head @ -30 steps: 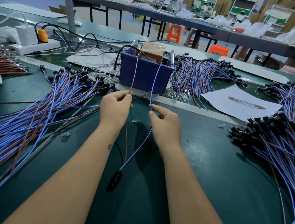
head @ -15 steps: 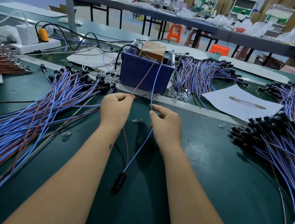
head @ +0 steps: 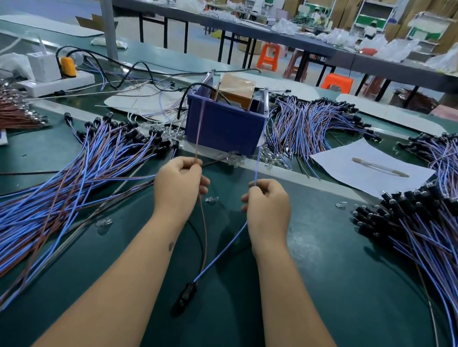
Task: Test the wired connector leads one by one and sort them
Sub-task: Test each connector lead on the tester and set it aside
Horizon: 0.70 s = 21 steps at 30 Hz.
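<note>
Both hands were up over the green desk [head: 325, 282], each pinching one wire of the same lead. The left hand [head: 178, 184] had its fingers curled around the brown wire [head: 203, 227], and the right hand [head: 268, 203] pinched the blue wire [head: 227, 243] between thumb and fingertips. Both wires ran up toward the blue bin [head: 224, 125] just behind the hands, with the ends going up to the metal posts at its rim, though I couldn't tell if they actually touched. Below the hands the two wires came together into a black connector [head: 185, 297] lying on the desk between the forearms. A big fan of blue and brown leads [head: 16, 212] was spread out on the left, another pile [head: 439, 241] with black plugs sat on the right, and a third bunch [head: 306, 126] lay just right of the bin. A white sheet [head: 369, 170] with a thin rod on it sat right of that. There was a white power strip [head: 54, 81] with an orange plug at far left. As for writing, nothing on the bin, the box inside it or the cartons at the back was readable, all too small or blurry.
</note>
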### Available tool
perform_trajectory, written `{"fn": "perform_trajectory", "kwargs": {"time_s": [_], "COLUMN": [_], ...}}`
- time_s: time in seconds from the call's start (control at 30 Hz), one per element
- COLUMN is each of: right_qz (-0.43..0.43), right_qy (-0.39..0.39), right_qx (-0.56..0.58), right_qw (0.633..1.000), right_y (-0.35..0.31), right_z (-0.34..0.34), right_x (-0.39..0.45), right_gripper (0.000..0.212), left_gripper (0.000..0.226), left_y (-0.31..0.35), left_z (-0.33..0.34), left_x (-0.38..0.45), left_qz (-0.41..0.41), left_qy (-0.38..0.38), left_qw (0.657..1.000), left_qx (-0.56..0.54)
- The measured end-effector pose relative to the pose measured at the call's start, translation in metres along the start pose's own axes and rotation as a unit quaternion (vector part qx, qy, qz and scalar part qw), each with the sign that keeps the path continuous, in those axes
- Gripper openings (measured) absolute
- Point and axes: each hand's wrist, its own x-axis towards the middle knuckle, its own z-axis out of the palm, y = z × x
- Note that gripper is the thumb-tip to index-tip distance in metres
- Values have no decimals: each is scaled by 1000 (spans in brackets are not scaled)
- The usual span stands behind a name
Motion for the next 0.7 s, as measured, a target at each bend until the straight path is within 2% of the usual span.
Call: {"fn": "perform_trajectory", "kwargs": {"time_s": [0.17, 0.27, 0.4, 0.47, 0.57, 0.7], "right_qz": [32, 10, -6, 1, 1, -30], "right_qy": [18, 38, 47, 39, 39, 42], "right_qx": [73, 69, 74, 75, 78, 108], "right_qw": [997, 997, 996, 996, 996, 993], "right_y": [-3, -2, -5, -8, -14, -18], "right_z": [-4, -2, 0, 1, 4, 11], "right_x": [-1, 1, 6, 13, 26, 37], "right_gripper": [28, 20, 23, 25, 29, 18], "left_gripper": [15, 16, 19, 15, 25, 15], "left_y": [0, 0, 0, 2, 8, 11], "left_z": [1, -1, -7, -7, -2, 10], "left_x": [-1, 6, 14, 17, 23, 32], "left_qz": [-6, -1, 10, 13, 31, 54], "left_qy": [-28, -30, -28, -46, -85, -76], "left_qw": [999, 999, 999, 998, 996, 995], "left_qx": [26, 20, -30, -35, -18, -43]}}
